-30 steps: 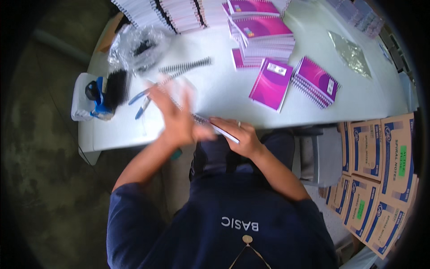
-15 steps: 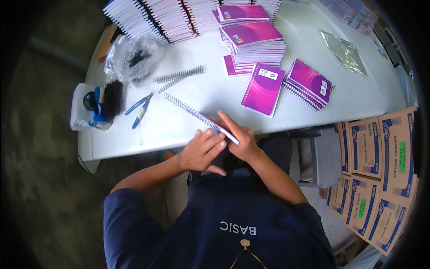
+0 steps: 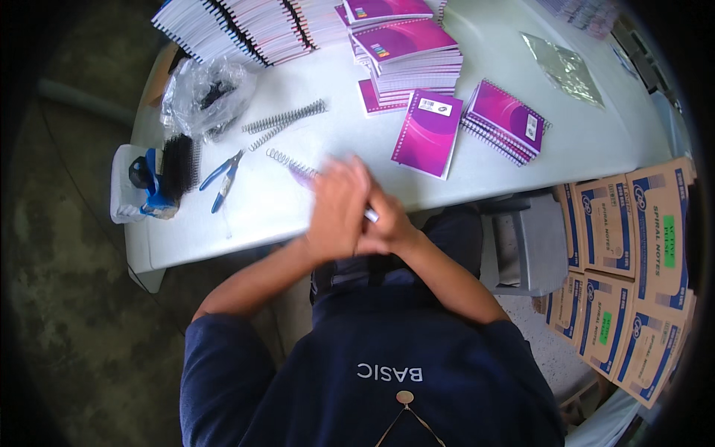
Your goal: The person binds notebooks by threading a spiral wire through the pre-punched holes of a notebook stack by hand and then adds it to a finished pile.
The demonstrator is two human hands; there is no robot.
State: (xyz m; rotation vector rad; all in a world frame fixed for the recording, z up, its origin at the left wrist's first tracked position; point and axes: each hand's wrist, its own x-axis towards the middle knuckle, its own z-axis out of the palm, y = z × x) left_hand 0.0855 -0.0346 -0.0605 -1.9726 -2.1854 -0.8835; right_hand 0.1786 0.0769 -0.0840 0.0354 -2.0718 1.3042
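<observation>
At the table's near edge my right hand point(image 3: 391, 223) grips a small notebook point(image 3: 371, 215). It is seen edge-on, and only a white end shows between my hands, with a bit of purple past my left hand. A spiral wire coil point(image 3: 287, 162) runs along its edge and sticks out at the far left. My left hand point(image 3: 341, 205) lies over the coil and notebook, smeared by motion; its finger pose is unclear. Two loose coils point(image 3: 287, 118) rest on the table beyond, near blue-handled pliers point(image 3: 222, 179).
Purple notebooks stand in a stack point(image 3: 410, 59), with a single notebook point(image 3: 427, 134) and a coil-bound pile point(image 3: 506, 123) to the right. A plastic bag point(image 3: 208, 97), a white container point(image 3: 128, 186) and bound books point(image 3: 231, 30) sit left. Cardboard boxes point(image 3: 607, 223) are stacked at right.
My left hand has swung up and over the notebook's edge, covering most of the coil. My right forefinger, stretched out before, is now partly hidden. The view has shifted slightly.
</observation>
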